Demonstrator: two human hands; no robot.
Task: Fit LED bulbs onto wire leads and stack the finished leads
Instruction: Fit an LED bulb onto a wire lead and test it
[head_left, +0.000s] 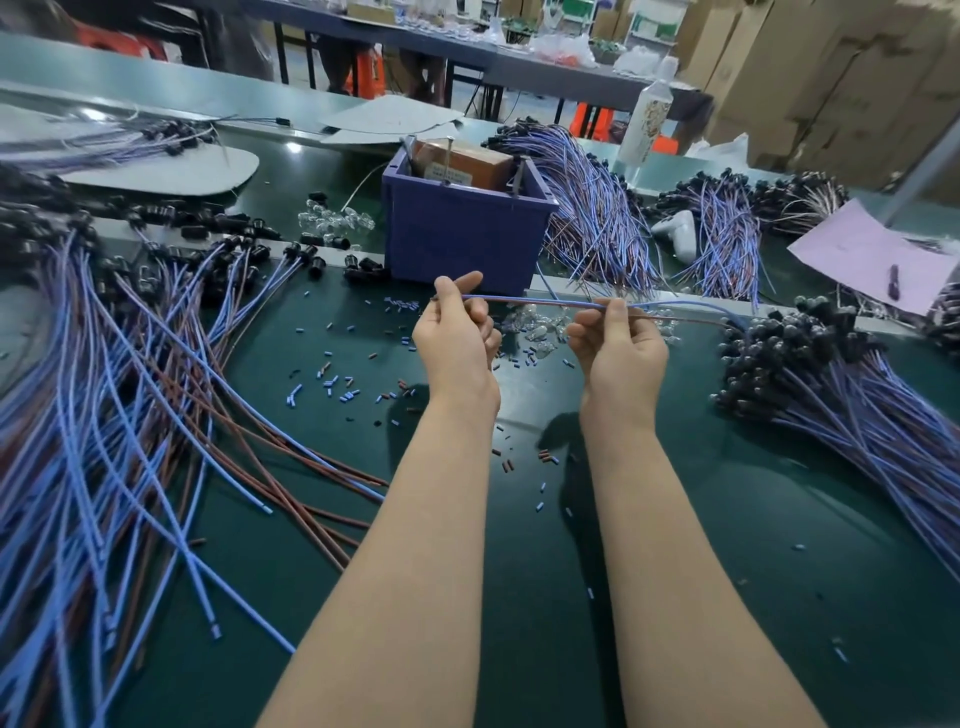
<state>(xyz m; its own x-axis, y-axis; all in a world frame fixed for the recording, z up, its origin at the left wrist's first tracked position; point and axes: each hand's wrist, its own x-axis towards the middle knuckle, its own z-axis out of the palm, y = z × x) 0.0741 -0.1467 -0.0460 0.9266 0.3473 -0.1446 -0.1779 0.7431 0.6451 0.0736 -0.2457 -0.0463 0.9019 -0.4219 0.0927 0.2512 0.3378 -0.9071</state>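
Wire lead (535, 303), blue and brown, is stretching level above the green table (519, 519) because I am pinching it in both my left grip (457, 338) and right grip (618, 348), probably to hold it straight for stacking.

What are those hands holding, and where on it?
One blue-and-brown wire lead: the left hand pinches its end, the right hand pinches it further along.

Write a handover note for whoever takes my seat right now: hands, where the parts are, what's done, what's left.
Left hand pinches one end of a blue-and-brown lead; right hand pinches it further along.
Clear bulbs lie on the mat under the held lead.
Done: finished leads stacked at the right.
Left: loose leads spread at the left; whether the held lead has its bulb cannot be told.
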